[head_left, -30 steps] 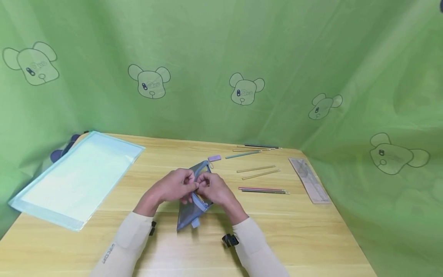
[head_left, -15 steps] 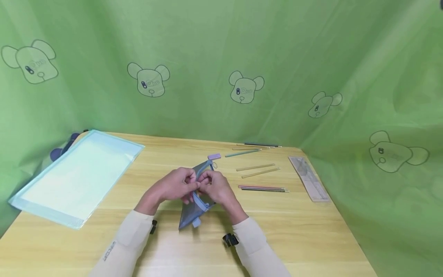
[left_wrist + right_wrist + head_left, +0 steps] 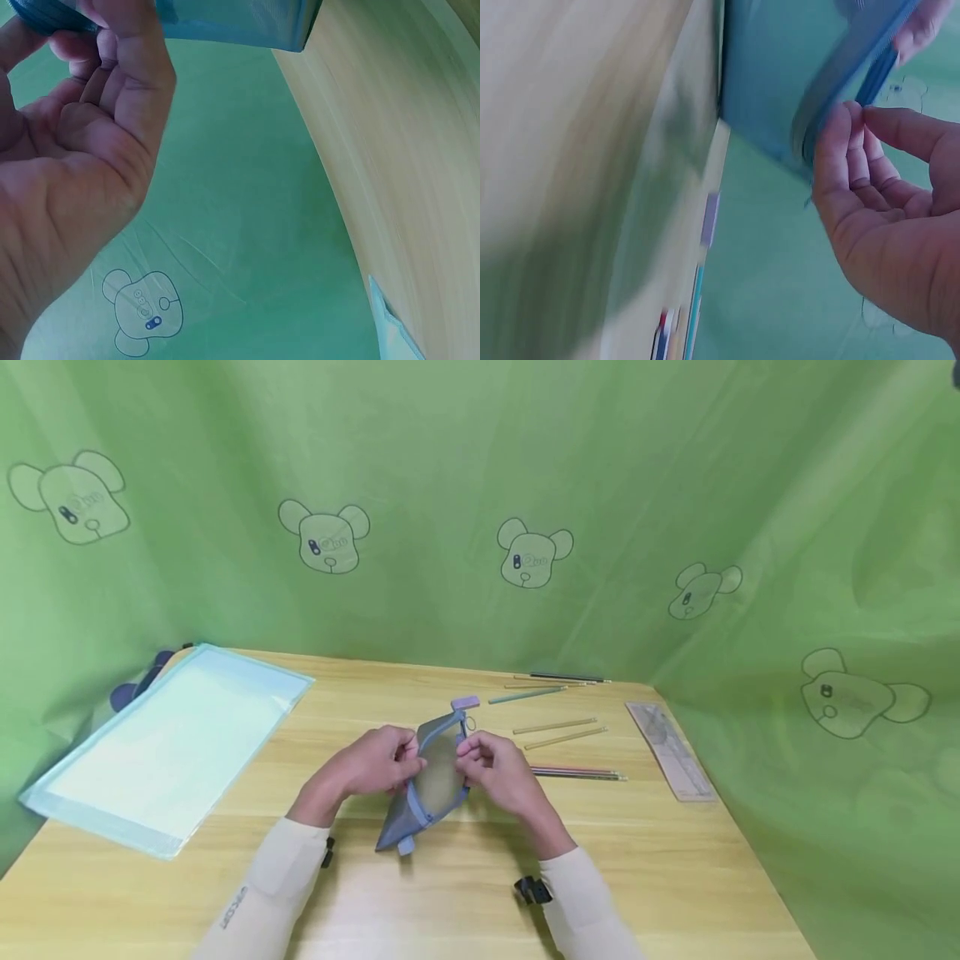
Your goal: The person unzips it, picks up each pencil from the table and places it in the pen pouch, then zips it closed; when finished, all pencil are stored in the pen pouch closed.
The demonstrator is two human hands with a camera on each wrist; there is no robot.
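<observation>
Both hands hold a blue mesh zipper pouch [image 3: 438, 774] above the table, its mouth spread wide. My left hand [image 3: 377, 760] pinches the left edge of the opening between thumb and fingers; in the left wrist view part of the pouch [image 3: 232, 22] shows beyond the curled fingers. With thumb and fingertips, my right hand [image 3: 497, 770] grips the opposite zipper edge, also seen close up in the right wrist view, where the blue mesh [image 3: 772, 82] hangs beside the fingers. A small ring hangs at the far end of the zipper, and a pale tab at the near end.
A purple eraser [image 3: 466, 702] lies just behind the pouch. Several pencils lie to the right, among them a teal pencil [image 3: 527, 695] and plain wooden ones [image 3: 555, 726]. A packaged ruler set [image 3: 670, 750] is at the right edge, a pale blue document folder [image 3: 172, 752] at the left.
My right hand has moved right, away from the left hand, pulling the pouch's mouth wide. Before, the two hands met at the opening. The left hand has barely moved.
</observation>
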